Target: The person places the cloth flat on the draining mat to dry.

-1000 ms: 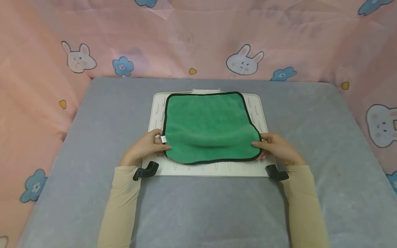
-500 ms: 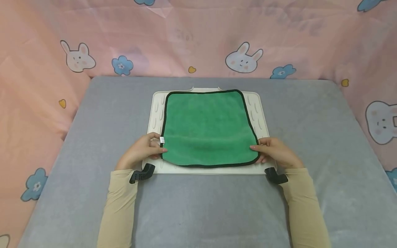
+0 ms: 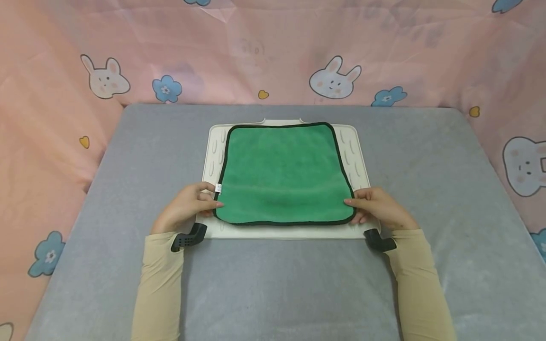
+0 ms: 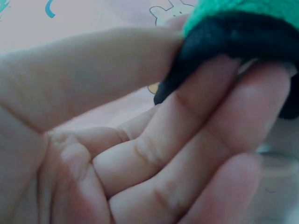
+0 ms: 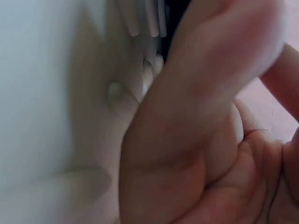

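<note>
A green cloth (image 3: pixel 281 170) with a black border lies spread over a cream ribbed tray (image 3: pixel 290 232). My left hand (image 3: pixel 187 203) pinches the cloth's left edge near its front corner, just below a small white tag (image 3: pixel 218 188). In the left wrist view, thumb and fingers close on the black border (image 4: pixel 224 37), fingers underneath. At the opposite edge my right hand (image 3: pixel 381 206) pinches the cloth with the thumb on top and the other fingers below. The right wrist view shows curled fingers (image 5: pixel 187 116) close beside the tray's ribbed surface; the cloth is mostly hidden there.
The tray rests on a grey cloth-covered table (image 3: pixel 290 289). A pink curtain (image 3: pixel 239 52) printed with rabbits and flowers hangs behind the table and along both sides. A black wrist mount (image 3: pixel 189 237) sits at the left cuff, another black mount (image 3: pixel 379 240) at the right.
The cloth's near edge has come a little toward me and flattened, its bulge smoothed out. My left hand has shifted left, drawing its corner outward; the right hand has moved slightly.
</note>
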Tool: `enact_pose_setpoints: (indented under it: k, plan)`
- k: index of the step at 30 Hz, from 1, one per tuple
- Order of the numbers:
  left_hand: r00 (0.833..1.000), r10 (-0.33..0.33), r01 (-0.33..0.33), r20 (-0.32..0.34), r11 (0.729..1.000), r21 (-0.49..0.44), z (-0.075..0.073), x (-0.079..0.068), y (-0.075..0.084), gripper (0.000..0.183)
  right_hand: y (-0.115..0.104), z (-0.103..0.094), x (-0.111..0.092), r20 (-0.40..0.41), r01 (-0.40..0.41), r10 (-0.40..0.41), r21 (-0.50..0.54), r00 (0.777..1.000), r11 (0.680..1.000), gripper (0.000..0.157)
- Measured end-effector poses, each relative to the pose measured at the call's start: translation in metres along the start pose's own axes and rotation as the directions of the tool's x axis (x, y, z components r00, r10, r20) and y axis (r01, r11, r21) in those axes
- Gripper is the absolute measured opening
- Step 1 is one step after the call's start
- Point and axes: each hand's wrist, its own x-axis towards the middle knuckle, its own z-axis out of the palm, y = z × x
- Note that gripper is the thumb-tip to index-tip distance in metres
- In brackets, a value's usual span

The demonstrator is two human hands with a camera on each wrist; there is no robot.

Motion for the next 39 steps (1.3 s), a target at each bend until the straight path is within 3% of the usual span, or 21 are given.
enact_pose_setpoints:
  k: [3, 11, 20, 28, 39]
  plan:
    - [1.0, -0.001, 0.001, 0.005, 1.0, 0.001, -0.0007, -0.0001, -0.0001, 0.045, -0.0003, -0.0005, -0.0005, 0.016, -0.001, 0.001, 0.002, 1.0, 1.0, 0.036]
    - [0.993, -0.049, 0.049, 0.106, 0.999, 0.005, 0.0039, 0.0011, 0.0005, 0.046, 0.0, -0.0024, -0.0024, 0.017, -0.058, 0.059, -0.035, 0.998, 0.998, 0.032]
    - [0.992, -0.049, 0.045, 0.116, 0.998, 0.034, 0.0056, 0.0001, 0.0006, 0.029, -0.001, -0.0028, -0.0027, 0.014, -0.082, 0.083, -0.06, 0.996, 0.995, 0.036]
    - [0.989, -0.043, 0.053, 0.142, 0.996, -0.069, 0.0068, -0.001, -0.0009, 0.021, -0.0014, -0.001, -0.0006, -0.014, -0.1, 0.099, -0.061, 0.995, 0.993, 0.032]
    - [0.99, -0.045, 0.048, 0.136, 0.999, -0.019, 0.0082, -0.0007, 0.001, 0.017, -0.0018, -0.0024, -0.0013, -0.04, -0.092, 0.09, -0.052, 0.995, 0.994, 0.03]
